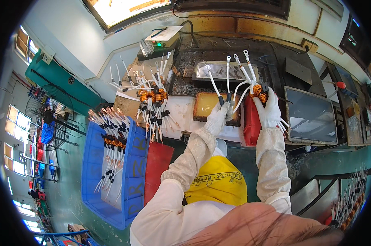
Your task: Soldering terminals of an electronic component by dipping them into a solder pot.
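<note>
Coil [259, 93]: a copper-wound ring, held up above the red box and to the right of the amber tray; whether it touches the box below cannot be told.
White leads [243, 73]: they run from the coil, several rising toward the back of the bench with ring terminals at their tips; others emerge below the right hand.
Right hand [269, 110]: gloved, closed about the coil from the near right side, thumb on its left and fingers mostly hidden on the far side; the opening is about as wide as the coil.
Left hand [218, 118]: gloved, fingers drawn together with little gap, pinching white leads near their black sleeves; exactly how many lie in the grip cannot be told.
Amber tray [195, 107]: a rectangular dish with yellowish contents, just behind the left hand, which partly overlaps it in view.
Red box [250, 127]: under the right hand, beside the tray.
Silvery pan [243, 70]: behind the tray, leads crossing in front of it.
Grey pan [311, 116]: a broad, flat one to the right of the right hand.
Other coils [154, 96]: clustered on the bench at left, their leads splayed.
Blue bin [135, 180]: left of the person, more leaded coils inside.
</note>
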The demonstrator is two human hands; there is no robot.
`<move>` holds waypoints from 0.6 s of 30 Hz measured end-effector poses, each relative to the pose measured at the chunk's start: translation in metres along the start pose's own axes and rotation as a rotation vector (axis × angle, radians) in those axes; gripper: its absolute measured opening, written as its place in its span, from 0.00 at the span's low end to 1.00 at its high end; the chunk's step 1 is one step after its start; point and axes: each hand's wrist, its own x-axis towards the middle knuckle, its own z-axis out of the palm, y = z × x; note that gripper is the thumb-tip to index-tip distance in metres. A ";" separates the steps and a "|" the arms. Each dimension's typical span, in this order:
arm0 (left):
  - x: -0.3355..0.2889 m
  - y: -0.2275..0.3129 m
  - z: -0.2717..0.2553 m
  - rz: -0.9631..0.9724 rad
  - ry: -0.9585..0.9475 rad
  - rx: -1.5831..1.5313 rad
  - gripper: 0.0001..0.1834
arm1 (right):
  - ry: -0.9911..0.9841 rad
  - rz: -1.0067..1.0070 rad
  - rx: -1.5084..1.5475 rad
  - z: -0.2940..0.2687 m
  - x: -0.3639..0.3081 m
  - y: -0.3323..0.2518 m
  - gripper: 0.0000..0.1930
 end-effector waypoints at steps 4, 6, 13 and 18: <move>-0.001 -0.003 -0.003 0.007 -0.049 -0.043 0.16 | -0.007 0.004 0.004 -0.001 -0.002 0.001 0.32; 0.002 -0.003 -0.001 0.010 -0.084 -0.069 0.16 | -0.008 0.004 0.003 0.001 0.000 0.002 0.32; 0.005 0.002 -0.002 0.011 -0.026 -0.048 0.16 | -0.003 0.003 0.012 0.003 0.006 -0.002 0.32; 0.004 -0.001 -0.001 0.007 -0.024 -0.058 0.16 | -0.018 0.009 -0.002 0.003 0.004 0.003 0.32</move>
